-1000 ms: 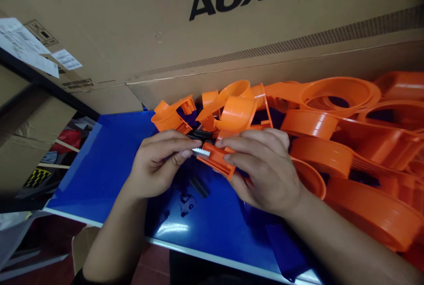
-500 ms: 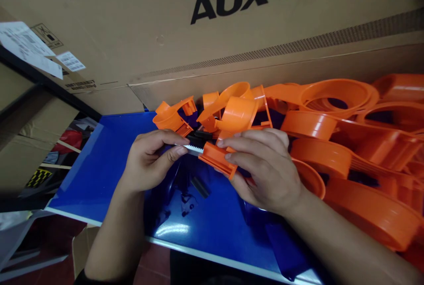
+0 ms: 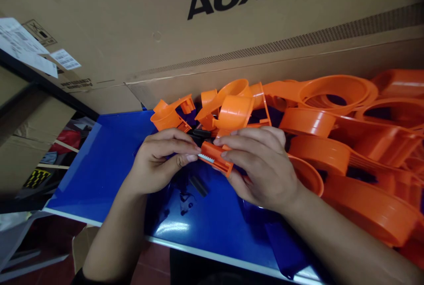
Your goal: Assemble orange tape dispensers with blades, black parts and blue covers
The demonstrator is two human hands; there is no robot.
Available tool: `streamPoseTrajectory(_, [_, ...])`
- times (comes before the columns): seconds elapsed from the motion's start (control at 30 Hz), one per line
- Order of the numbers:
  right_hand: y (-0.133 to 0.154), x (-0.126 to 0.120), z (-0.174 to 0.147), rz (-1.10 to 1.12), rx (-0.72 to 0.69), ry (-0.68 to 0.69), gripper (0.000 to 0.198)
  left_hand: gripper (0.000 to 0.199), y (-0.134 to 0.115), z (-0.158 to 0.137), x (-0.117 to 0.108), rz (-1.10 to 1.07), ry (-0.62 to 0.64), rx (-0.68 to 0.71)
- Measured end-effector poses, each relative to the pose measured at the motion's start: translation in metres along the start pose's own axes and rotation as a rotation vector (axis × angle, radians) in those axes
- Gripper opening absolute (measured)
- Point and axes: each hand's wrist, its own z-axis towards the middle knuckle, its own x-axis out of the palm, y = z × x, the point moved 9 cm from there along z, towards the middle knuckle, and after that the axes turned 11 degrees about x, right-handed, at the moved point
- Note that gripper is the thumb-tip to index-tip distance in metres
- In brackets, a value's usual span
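Note:
My right hand (image 3: 261, 165) grips an orange plastic part (image 3: 217, 156) with a channelled end, its fingers over the top and thumb below. A white toothed blade (image 3: 206, 158) lies along the near side of that part, partly inside it. Its outer end is pinched between thumb and fingers of my left hand (image 3: 165, 157). How deep the blade sits is hidden. Just behind the hands are black pieces (image 3: 200, 134) and a smaller orange ring-shaped part (image 3: 170, 115).
Large orange ring-shaped parts (image 3: 338, 95) are piled along the right side. A big cardboard box (image 3: 159, 37) walls off the back. On the blue table (image 3: 212, 223) lie a black strip (image 3: 198, 186) and a small clear piece (image 3: 186, 204).
My left hand has moved right toward the orange part, and the toothed blade has slid from outside its end into it. My right hand has kept its hold.

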Motion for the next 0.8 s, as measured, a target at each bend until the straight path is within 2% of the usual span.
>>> streamPoseTrajectory(0.23, [0.000,0.001,-0.001,-0.019,-0.016,0.004,0.035,0.024,0.003,-0.002,0.019,-0.053,0.064,-0.040])
streamPoseTrajectory(0.5, [-0.002,0.001,0.001,-0.008,-0.007,0.008,0.036,0.023,0.001,-0.002,0.019,-0.048,0.081,-0.057])
streamPoseTrajectory(0.6, [-0.004,0.002,0.005,0.032,0.024,0.021,0.036,0.030,0.003,-0.004,0.020,-0.056,0.045,-0.062])
streamPoseTrajectory(0.7, [-0.006,0.001,0.008,0.062,0.049,0.014,0.037,0.040,0.013,-0.011,0.019,-0.092,-0.028,-0.133])
streamPoseTrajectory(0.8, [-0.007,0.000,0.008,0.081,0.052,0.000,0.037,0.034,0.019,-0.015,0.020,-0.116,-0.074,-0.184])
